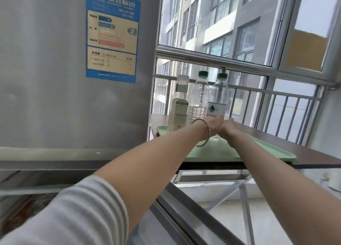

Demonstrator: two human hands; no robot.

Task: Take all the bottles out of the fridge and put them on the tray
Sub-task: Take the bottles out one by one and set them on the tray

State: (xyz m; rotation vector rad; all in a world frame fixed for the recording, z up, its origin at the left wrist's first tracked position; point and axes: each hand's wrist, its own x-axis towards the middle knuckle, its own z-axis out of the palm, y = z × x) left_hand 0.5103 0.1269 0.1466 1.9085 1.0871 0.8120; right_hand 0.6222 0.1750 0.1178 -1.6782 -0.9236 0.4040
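Bottles (217, 99) on green tray (267, 150) | dark table (313, 152) by window (239, 23) | both grips unclear

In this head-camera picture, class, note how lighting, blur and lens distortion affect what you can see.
Head view: daylight through the window backlights the three bottles, so the clear ones look see-through; the fridge sticker text is soft and unreadable; the sleeve at the near edge is blurred; the wide lens bends the window frames and railing; both hands, left hand and right hand, sit in shade by the tray.
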